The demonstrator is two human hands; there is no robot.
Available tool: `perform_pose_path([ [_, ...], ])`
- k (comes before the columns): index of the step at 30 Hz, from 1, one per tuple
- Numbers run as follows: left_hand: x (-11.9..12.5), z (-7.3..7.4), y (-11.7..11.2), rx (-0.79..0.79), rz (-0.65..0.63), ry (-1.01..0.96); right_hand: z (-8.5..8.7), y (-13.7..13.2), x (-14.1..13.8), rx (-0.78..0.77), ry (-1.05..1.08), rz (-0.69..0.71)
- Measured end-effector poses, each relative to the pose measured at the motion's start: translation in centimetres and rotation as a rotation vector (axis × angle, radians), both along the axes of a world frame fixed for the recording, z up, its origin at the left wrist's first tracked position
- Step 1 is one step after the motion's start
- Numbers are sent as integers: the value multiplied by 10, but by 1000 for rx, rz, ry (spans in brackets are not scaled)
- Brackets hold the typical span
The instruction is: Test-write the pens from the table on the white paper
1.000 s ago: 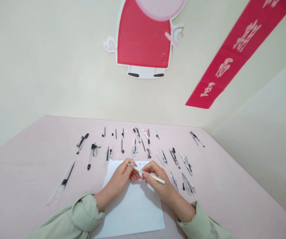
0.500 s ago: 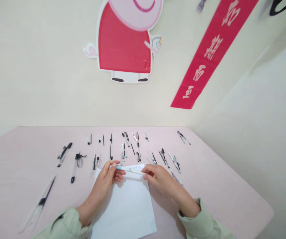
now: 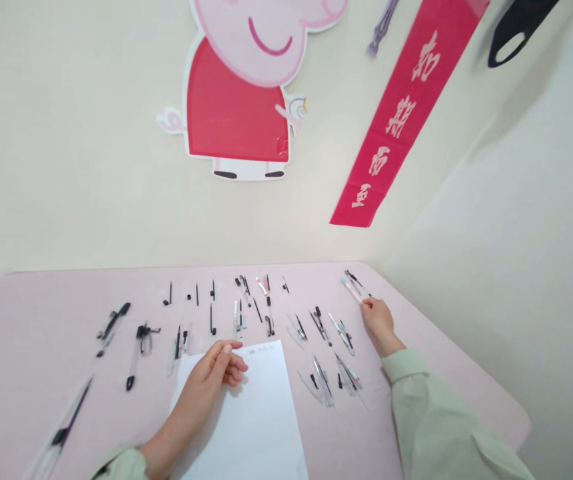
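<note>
My right hand [image 3: 377, 315] is stretched out to the far right part of the pink table [image 3: 441, 360]. Its fingers are pinched on the end of a white pen with a light blue tip [image 3: 351, 290], which lies beside a small group of pens [image 3: 356, 281] near the back right corner. My left hand [image 3: 215, 367] rests with loosely curled fingers on the top left part of a white sheet of paper [image 3: 251, 420] and holds nothing. A few faint marks [image 3: 261, 349] show near the sheet's top edge.
Several pens and loose pen parts lie in rows across the table: a black pen [image 3: 113, 320] and a capped pen [image 3: 134, 357] at the left, clear barrels [image 3: 324, 380] right of the paper. A cartoon cut-out [image 3: 241, 93] and red banner [image 3: 396, 113] hang on the wall.
Both hands held the white pen over the paper. Now the right hand alone has carried it away to the far right group of pens. The left hand let go and stays on the sheet.
</note>
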State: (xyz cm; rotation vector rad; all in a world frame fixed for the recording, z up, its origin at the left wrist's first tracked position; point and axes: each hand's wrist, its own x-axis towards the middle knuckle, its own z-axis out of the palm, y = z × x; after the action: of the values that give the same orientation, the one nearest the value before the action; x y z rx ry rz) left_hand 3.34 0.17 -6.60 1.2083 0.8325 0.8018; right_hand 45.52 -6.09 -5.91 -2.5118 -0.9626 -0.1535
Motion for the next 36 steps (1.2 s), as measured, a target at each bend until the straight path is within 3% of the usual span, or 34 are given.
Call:
perform_pose_path([
  [7, 0, 0, 0, 27, -18, 40, -16, 23, 14, -82, -4, -103],
  [24, 0, 0, 1, -1, -13, 49, -14, 38, 24, 5, 61, -216],
  [31, -1, -1, 1, 1, -23, 29, 6, 30, 12, 208, 183, -180],
  [36, 0, 2, 1, 2, -19, 20, 44, 41, -20, 429, 365, -70],
])
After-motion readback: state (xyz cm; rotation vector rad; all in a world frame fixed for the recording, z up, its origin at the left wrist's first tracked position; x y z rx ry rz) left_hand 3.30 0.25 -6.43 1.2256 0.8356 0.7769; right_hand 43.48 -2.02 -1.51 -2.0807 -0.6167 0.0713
